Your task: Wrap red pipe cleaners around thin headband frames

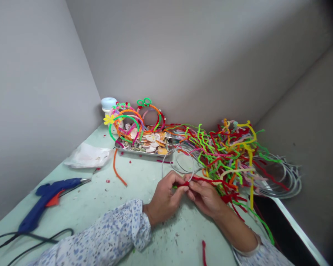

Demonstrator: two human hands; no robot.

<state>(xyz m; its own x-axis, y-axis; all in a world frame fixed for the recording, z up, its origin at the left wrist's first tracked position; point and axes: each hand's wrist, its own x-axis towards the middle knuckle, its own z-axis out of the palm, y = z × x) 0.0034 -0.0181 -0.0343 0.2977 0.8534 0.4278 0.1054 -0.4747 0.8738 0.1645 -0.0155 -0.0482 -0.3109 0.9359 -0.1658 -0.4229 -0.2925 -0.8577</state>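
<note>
Both hands meet over the table, closed with fingertips almost touching. Pinched in my left hand (pixel 165 199) is a red pipe cleaner (pixel 186 183), wrapped at the lower part of a thin wire hoop (pixel 194 164). My right hand (pixel 208 197) grips the same pipe cleaner just to the right, where a red length runs off toward a heap. The hoop stands up above the fingers, and its bottom is hidden by them. A bit of green shows beside the left fingertips. Just right of the hands spreads the tangled heap of coloured pipe cleaners (pixel 211 155).
Behind the hands, a metal tray (pixel 138 152) of shells carries several finished pipe-cleaner hoops (pixel 127 112). A blue glue gun (pixel 33 212) with its cord lies left, near a plastic bag (pixel 87 157). Coiled wire (pixel 292 181) and a black panel (pixel 283 225) lie right.
</note>
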